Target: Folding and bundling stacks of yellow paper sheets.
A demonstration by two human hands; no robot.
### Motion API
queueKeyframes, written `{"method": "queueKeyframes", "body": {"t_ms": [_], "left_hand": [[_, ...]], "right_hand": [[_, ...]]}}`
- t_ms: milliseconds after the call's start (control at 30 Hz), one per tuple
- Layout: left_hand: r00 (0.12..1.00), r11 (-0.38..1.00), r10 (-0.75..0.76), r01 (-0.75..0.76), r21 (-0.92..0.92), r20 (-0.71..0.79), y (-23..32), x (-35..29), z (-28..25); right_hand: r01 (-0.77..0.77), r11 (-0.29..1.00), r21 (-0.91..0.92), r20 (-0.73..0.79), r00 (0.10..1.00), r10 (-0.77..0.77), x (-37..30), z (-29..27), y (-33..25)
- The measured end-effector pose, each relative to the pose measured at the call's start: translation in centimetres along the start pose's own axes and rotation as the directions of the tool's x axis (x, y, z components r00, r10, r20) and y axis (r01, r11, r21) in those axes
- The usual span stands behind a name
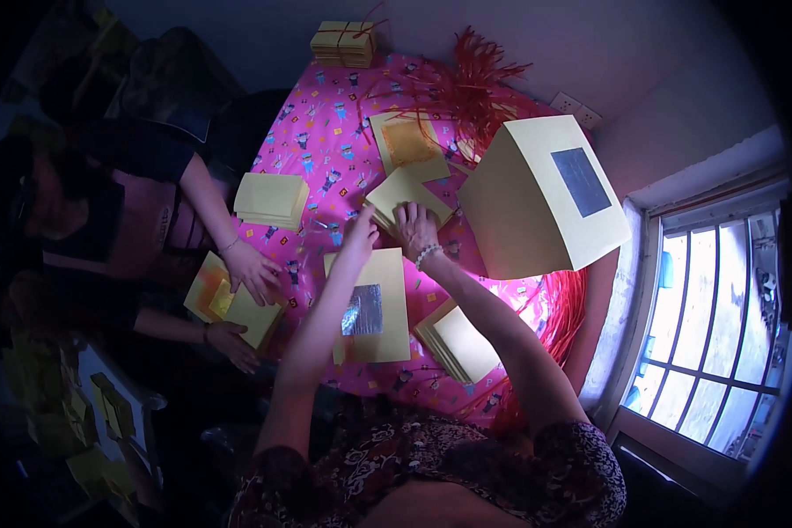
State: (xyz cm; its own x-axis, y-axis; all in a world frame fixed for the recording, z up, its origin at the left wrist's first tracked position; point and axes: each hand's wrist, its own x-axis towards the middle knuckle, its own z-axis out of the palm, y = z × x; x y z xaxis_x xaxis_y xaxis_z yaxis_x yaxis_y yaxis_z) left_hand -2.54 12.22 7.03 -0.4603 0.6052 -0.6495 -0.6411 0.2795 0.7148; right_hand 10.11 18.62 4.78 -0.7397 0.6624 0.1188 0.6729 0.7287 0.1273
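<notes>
- Lying near the middle of the pink cartoon-printed table cover [334,110], a small stack of yellow paper sheets [403,192] is touched by both of the wearer's hands; its corners are turned toward the table's edges.
- The right hand [416,227] is laid palm-down on the stack's near part, its fingers a little spread; a beaded bracelet [429,255] is worn at its wrist.
- The left hand [361,236] is held at the stack's left corner, its fingers drawn narrow; whether paper is pinched there cannot be told.
- Under the left forearm [312,330], a yellow sheet with a silvery square [389,266] is partly covered; to its right, a thicker yellow paper stack [468,339] is placed.
- Beyond the handled stack, a sheet with an orange square [411,143] is seen; to the right, a tall yellow paper pile [530,198] is topped by a dark square.
- At the far end, a tied paper bundle [343,46] is bound with red string; red strips [477,84] are heaped nearby.
- On the left, another yellow paper stack [271,198] is set down; below it, a sheet with a gold-and-orange patch [260,324] is attended by a co-worker's hands [253,271].
- At the right, daylight is let in through a barred window [708,308].
</notes>
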Motion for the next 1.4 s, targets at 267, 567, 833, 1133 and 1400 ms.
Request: {"method": "queueKeyframes", "body": {"t_ms": [267,567,833,1133,1400], "left_hand": [[0.924,0.92,-0.378,0.382,0.087,-0.058,-0.8,7.2,-0.1],[0.967,0.967,-0.25,0.251,0.035,-0.05,-1.0,7.5,0.9],[0.995,0.994,-0.094,0.093,-0.051,-0.02,-0.6,6.2,3.9],[0.991,0.993,0.115,-0.113,0.03,-0.074,4.4,-9.0,8.8],[0.818,0.833,0.548,-0.553,-0.028,0.174,-1.4,-20.9,4.8]], "right_hand": [[-0.005,0.999,-0.039,-0.064,0.998,0.003,-0.2,0.2,0.1],[0.036,0.987,0.158,0.067,0.997,-0.047,0.0,-1.7,1.3],[-0.185,0.962,0.199,0.035,0.983,0.182,-1.2,-4.7,0.8],[-0.111,0.838,0.534,-0.154,0.962,0.225,-4.7,-13.3,5.0],[-0.16,0.578,0.8,0.028,0.973,0.229,-14.3,-20.5,11.9]]}}
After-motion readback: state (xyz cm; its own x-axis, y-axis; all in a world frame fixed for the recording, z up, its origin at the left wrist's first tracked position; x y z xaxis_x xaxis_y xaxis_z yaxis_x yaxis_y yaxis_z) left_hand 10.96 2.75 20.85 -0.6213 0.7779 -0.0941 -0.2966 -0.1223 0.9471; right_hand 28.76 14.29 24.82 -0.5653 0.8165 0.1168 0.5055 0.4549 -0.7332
